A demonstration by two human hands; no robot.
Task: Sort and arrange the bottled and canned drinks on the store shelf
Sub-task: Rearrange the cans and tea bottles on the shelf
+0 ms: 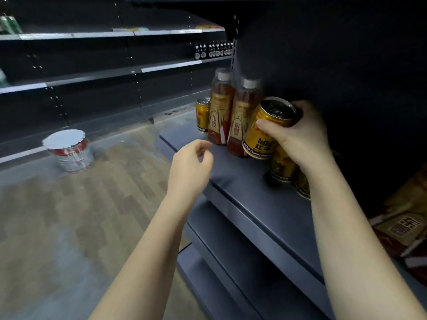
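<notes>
My right hand [298,135] grips a gold Red Bull can [265,132], tilted and lifted above the dark grey shelf [242,188]. Just left of it stand two amber bottles [231,112] with white caps and gold-red labels. Another gold can [202,114] stands behind them at the far end. Under my right wrist two more gold cans [283,167] stand on the shelf, partly hidden. My left hand [191,165] hovers over the shelf's front edge, fingers loosely curled, holding nothing.
Gold and red packs [402,225] lie on the shelf at the right edge. A lower shelf [219,262] juts out below. A white and red bucket [69,148] stands on the wood floor. Across the aisle, small dark bottles [212,50] line a shelf.
</notes>
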